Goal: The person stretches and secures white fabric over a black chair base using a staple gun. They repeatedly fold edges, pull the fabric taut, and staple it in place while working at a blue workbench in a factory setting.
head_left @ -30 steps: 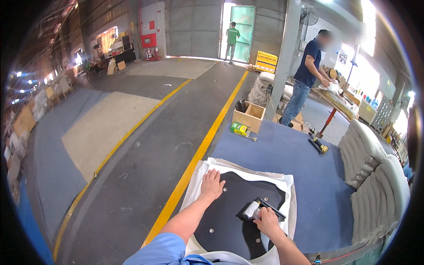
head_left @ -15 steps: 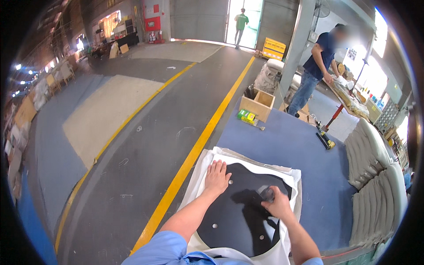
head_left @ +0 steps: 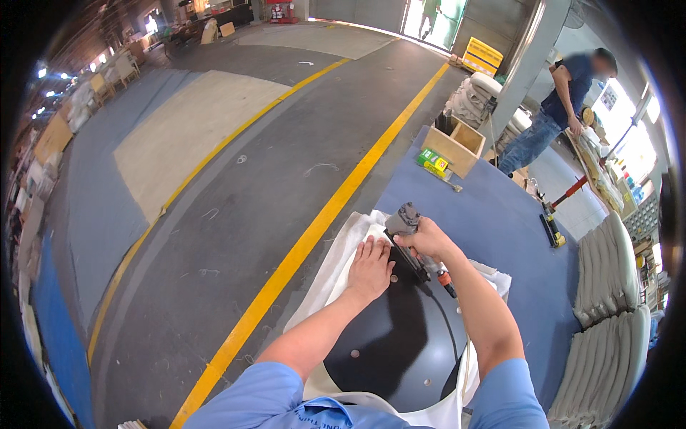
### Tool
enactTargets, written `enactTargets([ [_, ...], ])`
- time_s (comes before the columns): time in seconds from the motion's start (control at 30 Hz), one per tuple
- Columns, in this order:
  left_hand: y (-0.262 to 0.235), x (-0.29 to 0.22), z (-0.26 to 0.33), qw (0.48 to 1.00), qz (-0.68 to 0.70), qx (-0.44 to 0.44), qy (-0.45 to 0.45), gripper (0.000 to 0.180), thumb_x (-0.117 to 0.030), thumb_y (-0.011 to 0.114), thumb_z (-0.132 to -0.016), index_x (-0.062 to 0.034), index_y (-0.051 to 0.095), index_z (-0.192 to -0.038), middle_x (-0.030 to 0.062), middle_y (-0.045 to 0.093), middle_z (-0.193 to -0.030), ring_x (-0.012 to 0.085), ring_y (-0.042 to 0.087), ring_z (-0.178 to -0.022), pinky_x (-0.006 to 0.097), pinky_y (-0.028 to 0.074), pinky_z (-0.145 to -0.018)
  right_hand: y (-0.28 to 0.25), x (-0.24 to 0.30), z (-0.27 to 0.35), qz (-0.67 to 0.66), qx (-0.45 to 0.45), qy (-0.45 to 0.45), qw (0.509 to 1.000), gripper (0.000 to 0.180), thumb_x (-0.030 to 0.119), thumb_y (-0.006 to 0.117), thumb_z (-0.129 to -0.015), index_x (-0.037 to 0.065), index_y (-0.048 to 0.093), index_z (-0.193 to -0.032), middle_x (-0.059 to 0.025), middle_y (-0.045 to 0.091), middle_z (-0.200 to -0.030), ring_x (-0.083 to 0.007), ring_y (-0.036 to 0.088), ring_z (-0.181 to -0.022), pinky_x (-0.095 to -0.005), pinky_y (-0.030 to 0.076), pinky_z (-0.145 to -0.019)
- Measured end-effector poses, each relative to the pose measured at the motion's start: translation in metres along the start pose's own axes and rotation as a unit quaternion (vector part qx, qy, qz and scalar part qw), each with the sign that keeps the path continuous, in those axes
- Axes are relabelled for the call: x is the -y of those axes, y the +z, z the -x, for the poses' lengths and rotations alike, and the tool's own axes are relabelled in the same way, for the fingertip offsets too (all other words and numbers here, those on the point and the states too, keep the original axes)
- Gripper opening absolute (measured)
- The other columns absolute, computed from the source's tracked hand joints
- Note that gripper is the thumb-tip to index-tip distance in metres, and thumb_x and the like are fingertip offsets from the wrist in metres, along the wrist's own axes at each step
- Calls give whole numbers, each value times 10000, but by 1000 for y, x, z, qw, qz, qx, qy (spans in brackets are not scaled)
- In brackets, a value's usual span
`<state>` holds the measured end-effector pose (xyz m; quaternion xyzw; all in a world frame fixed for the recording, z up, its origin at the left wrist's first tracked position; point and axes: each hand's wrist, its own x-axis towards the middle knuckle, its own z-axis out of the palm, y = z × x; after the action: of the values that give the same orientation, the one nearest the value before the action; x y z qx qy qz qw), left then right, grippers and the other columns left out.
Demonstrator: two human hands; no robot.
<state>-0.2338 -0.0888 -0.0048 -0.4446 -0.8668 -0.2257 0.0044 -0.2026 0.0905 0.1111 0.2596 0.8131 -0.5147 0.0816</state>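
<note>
Half a second ago the right hand (head_left: 426, 242) lay low on the round black smooth panel (head_left: 389, 336), closed over the tool; now it has lifted the grey metal pneumatic staple gun (head_left: 407, 239) to the panel's far edge, just beyond the fingertips of the left hand (head_left: 370, 268). The left hand has stayed flat on the panel, fingers spread open and pressing down, holding nothing. The right hand is wrapped fully round the gun's grip, its head pointing away from the person and its black hose (head_left: 446, 314) trailing back across the panel beside the right forearm, past an orange coupling.

The panel is glossy, domed, dotted with small pale fasteners, and lies on white padded fabric (head_left: 343, 254) that spreads out beyond its rim under and to the left of both hands. All of this rests on the blue felt-covered table (head_left: 500, 222).

Well beyond the hands, at the table's far corner, stands an open wooden box (head_left: 457, 143); dark items stick out of it, too small to tell. Just in front of it lie small green and yellow cartons (head_left: 434, 159). To the right of the hands, cushioned grey ribbed pads (head_left: 607, 264) are stacked. A person in a dark blue shirt (head_left: 568, 86) bends over another bench far off.
</note>
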Motion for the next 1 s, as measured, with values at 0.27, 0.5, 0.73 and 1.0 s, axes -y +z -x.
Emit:
enactTargets([
  [0.27, 3, 0, 0, 1000, 15, -3, 4, 526, -330, 520, -1068, 4, 568, -1472, 164, 499, -1538, 389, 366, -1530, 509, 261, -1286, 4, 20, -10, 37, 19, 39, 998, 358, 181, 845, -863, -27, 689, -1109, -71, 687, -788, -151, 577, -536, -336, 481, -480],
  [0.5, 3, 6, 3, 999, 12, -36, 7, 478, -273, 570, -1038, 6, 604, -1425, 168, 534, -1469, 406, 409, -1483, 526, 306, -1260, 12, -4, -31, 47, 41, 5, 998, 431, 205, 881, -832, -40, 668, -1116, -92, 678, -759, -159, 591, -537, -329, 474, -463],
  [0.73, 0, 4, 2, 998, 31, -46, 15, 457, -242, 579, -1028, 13, 610, -1405, 178, 547, -1448, 418, 428, -1460, 536, 325, -1246, 16, -3, -28, 59, 38, 7, 998, 443, 211, 888, -822, -12, 665, -1134, -83, 660, -727, -154, 563, -519, -345, 481, -480],
  [1.0, -3, 15, 8, 998, 12, -62, 16, 447, -238, 585, -1020, -5, 620, -1400, 150, 572, -1437, 388, 450, -1455, 526, 311, -1252, -9, -30, 80, 105, -83, -17, 991, 707, 266, 865, -826, 51, 564, -1429, -219, 733, -1233, -379, 695, -1174, -416, 538, -1002],
])
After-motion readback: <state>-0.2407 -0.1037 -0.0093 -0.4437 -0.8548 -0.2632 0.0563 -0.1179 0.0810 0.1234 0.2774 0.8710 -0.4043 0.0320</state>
